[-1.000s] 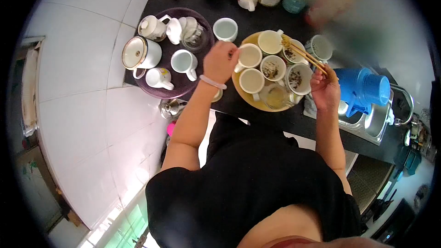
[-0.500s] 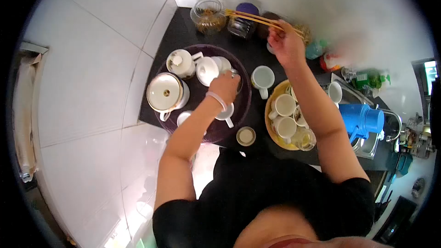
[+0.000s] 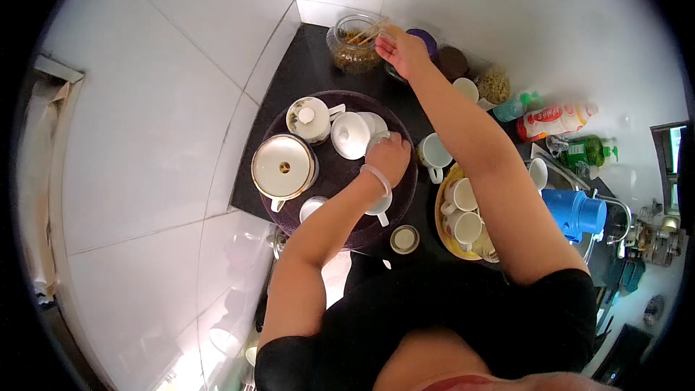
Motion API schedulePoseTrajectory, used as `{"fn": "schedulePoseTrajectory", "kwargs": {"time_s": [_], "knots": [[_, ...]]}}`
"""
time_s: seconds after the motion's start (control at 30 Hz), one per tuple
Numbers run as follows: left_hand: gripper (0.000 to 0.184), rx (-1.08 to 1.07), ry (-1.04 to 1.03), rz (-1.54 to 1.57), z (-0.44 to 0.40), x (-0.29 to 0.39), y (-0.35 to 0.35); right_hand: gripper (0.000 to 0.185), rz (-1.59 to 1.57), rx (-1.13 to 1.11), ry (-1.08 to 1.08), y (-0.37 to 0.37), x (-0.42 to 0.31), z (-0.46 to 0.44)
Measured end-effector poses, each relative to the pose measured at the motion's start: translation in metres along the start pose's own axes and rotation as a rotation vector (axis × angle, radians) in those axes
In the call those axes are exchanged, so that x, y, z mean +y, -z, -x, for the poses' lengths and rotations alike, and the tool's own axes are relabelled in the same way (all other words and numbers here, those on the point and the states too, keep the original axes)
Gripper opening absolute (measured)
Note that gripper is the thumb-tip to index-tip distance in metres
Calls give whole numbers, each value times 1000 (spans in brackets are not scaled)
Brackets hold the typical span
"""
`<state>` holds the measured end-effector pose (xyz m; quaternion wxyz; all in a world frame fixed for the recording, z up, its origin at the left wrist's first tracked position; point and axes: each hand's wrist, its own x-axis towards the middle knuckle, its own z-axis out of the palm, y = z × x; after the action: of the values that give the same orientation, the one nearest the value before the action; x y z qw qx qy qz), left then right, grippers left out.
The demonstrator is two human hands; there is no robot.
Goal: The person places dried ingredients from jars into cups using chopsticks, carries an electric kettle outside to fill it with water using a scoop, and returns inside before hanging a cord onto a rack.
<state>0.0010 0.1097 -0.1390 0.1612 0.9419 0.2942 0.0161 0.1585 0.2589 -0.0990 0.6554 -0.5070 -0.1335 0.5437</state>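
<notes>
My right hand (image 3: 402,51) pinches a pair of wooden chopsticks (image 3: 368,31), whose far ends reach into a clear jar (image 3: 340,49) of dried brown-yellow bits. Over the round dark tray (image 3: 333,226), my left hand (image 3: 389,158) is closed at the rim of a clear glass piece (image 3: 379,139), mostly hidden by the fingers. Beside it on the tray are a white lid with a knob (image 3: 350,135), a lidded white teapot (image 3: 307,119) and a larger lidded pot (image 3: 284,166). A white cup (image 3: 380,207) sits partly under my left wrist.
A white mug (image 3: 435,152) stands right of the tray. Further right, a yellow basket (image 3: 443,228) holds several cups. A small round lid (image 3: 405,239) lies near the front edge. A blue jug (image 3: 575,213) is by the sink, and bottles (image 3: 556,122) line the wall.
My right hand has moved left, bringing the chopsticks from above the jars down into the clear jar. My left hand stays at the glass piece; the whole view has shifted slightly.
</notes>
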Motion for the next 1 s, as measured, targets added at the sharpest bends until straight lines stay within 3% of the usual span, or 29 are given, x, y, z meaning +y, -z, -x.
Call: {"fn": "schedulePoseTrajectory", "kwargs": {"time_s": [0.13, 0.23, 0.27, 0.4, 0.47, 0.6, 0.9, 0.93, 0.97, 1.0], "knots": [[33, 62, 9, 232, 2, -9, 60, 28, 19, -113, 126, 32, -42, 71], [35, 377, -96, 326, -1, -47, 117, 31, 262, -13, 315, 57, -77, 153], [36, 479, -117, 272, -13, -63, 131, 29, 150, -9, 288, 78, -77, 173], [43, 543, 137, 238, -90, -123, 159, 30, 61, 136, 204, 119, -39, 250], [44, 593, 273, 359, -126, -140, 154, 21, -66, 212, 85, 143, -12, 281], [46, 547, 375, 311, -183, -166, 130, 21, -67, 316, -28, 178, 6, 325], [44, 325, 452, 99, -207, -178, 106, 20, -170, 446, 7, 227, -5, 355], [43, 226, 409, -28, -207, -180, 112, 20, -160, 445, -1, 233, -4, 360], [42, 153, 521, 79, -232, -212, 88, 19, -240, 501, -1, 230, -4, 360], [46, 224, 508, 111, -222, -214, 84, 20, -230, 417, 0, 238, -1, 362]]}}
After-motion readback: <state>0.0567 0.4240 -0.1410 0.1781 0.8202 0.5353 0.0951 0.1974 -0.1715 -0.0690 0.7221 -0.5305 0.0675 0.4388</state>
